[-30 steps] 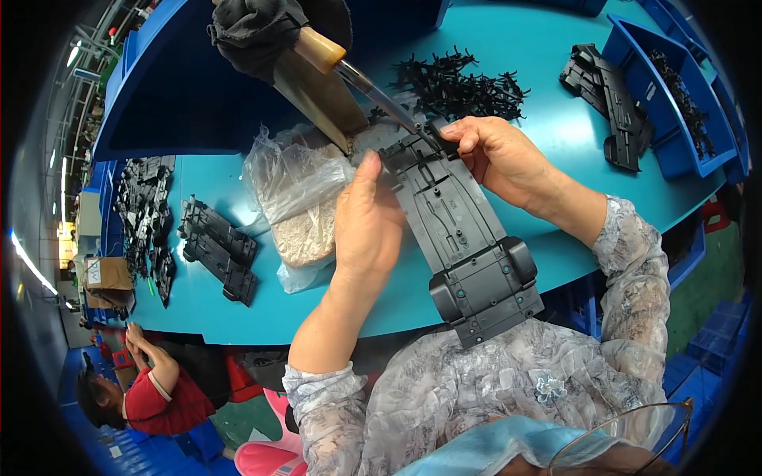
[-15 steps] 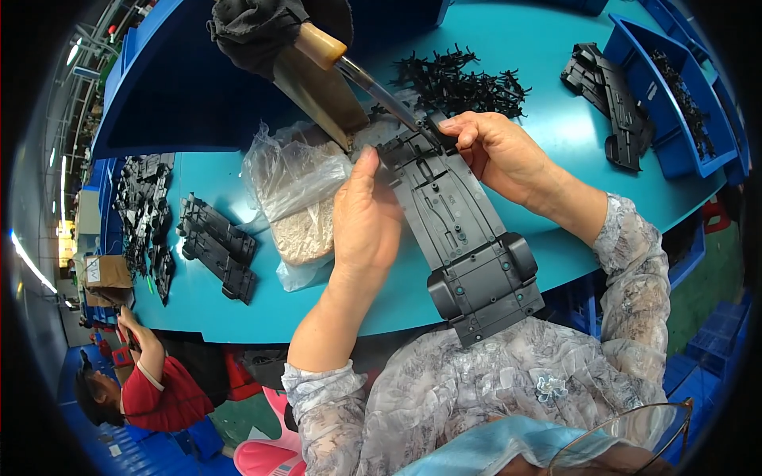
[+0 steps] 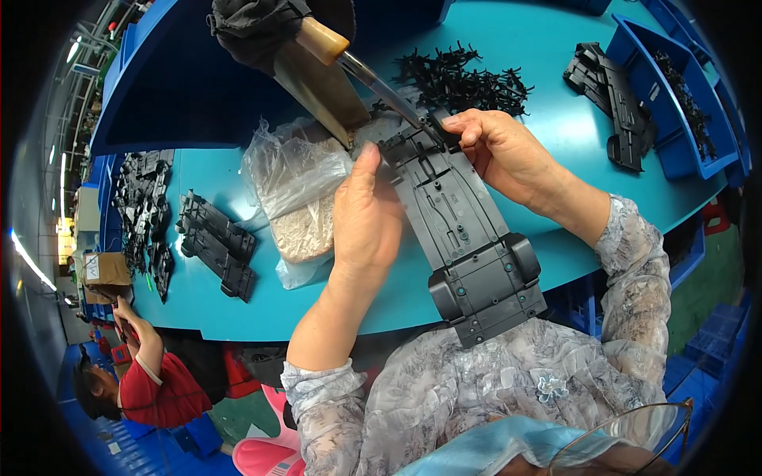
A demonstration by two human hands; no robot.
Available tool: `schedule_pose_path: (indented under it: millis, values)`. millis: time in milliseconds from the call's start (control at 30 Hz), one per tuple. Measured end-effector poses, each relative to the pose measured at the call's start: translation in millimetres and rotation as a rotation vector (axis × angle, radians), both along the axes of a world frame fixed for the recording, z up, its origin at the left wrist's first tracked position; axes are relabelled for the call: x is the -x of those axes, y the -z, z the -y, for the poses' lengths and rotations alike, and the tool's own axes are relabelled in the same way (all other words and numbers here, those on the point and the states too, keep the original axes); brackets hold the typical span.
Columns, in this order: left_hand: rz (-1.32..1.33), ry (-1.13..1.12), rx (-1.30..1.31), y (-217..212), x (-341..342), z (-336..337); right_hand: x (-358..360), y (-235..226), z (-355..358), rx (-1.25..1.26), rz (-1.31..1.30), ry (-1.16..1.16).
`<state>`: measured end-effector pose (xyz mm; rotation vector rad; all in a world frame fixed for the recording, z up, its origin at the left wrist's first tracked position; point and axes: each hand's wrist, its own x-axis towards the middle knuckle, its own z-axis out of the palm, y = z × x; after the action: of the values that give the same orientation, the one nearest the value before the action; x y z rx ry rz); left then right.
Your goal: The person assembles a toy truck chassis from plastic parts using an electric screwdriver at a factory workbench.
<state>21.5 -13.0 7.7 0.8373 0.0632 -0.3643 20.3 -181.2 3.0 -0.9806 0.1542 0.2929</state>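
Observation:
Both of my hands hold a black plastic toy car chassis (image 3: 456, 226), tilted with its far end raised and its near end close to my lap. My left hand (image 3: 367, 214) grips its far left edge, thumb up and the other fingers partly hidden behind. At its far right corner, my right hand (image 3: 508, 155) is closed with thumb and index finger near a black wheel-like part. A metal rod (image 3: 381, 91) with a yellowish handle (image 3: 321, 41) slopes down so that its tip meets the chassis's far end; neither hand is on that handle.
Left of my hands lies a clear plastic bag (image 3: 298, 190) of pale granules. More black chassis (image 3: 216, 246) lie further left, another (image 3: 611, 107) at right. Small black parts (image 3: 464, 79) are heaped behind. A blue bin (image 3: 675, 103) stands far right. A person in red (image 3: 163, 389) works at left.
My hands and the chassis have barely shifted, with the rod's tip still at its far end. The person at left has moved an arm slightly.

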Motion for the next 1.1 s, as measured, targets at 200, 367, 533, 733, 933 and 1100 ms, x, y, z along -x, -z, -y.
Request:
schedule_pose_path:
  millis: [200, 367, 533, 733, 933, 1100]
  values:
    - [0.017, 0.023, 0.005, -1.8, 0.3, 0.3, 0.2, -0.1, 1.4, 0.032, -0.011, 0.011]
    - [0.007, 0.027, -0.008, -0.9, -0.6, -0.2, -0.7, 1.3, 1.0, 0.031, -0.018, 0.016]
    - [0.010, 0.030, -0.009, -0.7, -0.5, -0.3, 0.1, 0.4, 1.6, 0.033, 0.001, 0.011]
    - [0.022, 0.017, -0.009, -3.8, 0.7, 0.4, 1.2, 1.1, 1.6, 0.052, 0.014, 0.024]
    - [-0.031, 0.044, 0.097, -4.7, -0.7, 1.0, 2.5, -2.3, 0.5, 0.049, 0.021, 0.033]
    - [-0.019, 0.050, 0.095, -5.0, 0.1, -0.2, 2.6, -2.3, 0.6, 0.034, 0.017, 0.026]
